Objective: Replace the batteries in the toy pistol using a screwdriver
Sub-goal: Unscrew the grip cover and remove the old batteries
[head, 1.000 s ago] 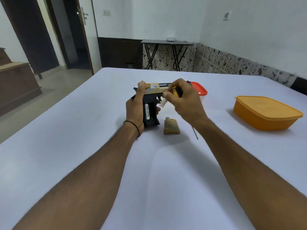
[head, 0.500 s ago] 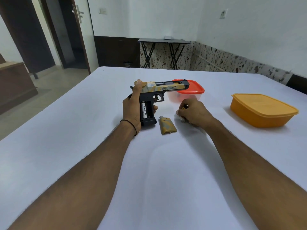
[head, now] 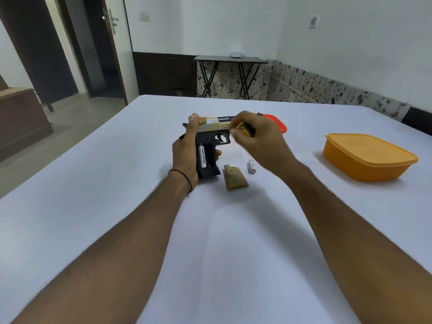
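The black and tan toy pistol (head: 211, 130) stands on its grip on the white table, and my left hand (head: 185, 155) grips it from the left. Its grip compartment is uncovered and shows one white battery (head: 203, 157) inside. My right hand (head: 258, 139) hovers by the barrel and holds the yellow-and-black screwdriver handle (head: 246, 130) in curled fingers. A loose white battery (head: 252, 166) lies on the table under that wrist. The tan grip cover (head: 234, 177) lies flat beside the pistol's base.
An orange lidded container (head: 367, 156) sits at the right. A red-lidded box (head: 277, 123) stands behind my right hand, mostly hidden. The white table (head: 117, 183) stretches wide on the left and toward me.
My right hand set a white battery down on the table, then rose back up beside the pistol's barrel with the screwdriver still in it. My left hand kept the pistol in place.
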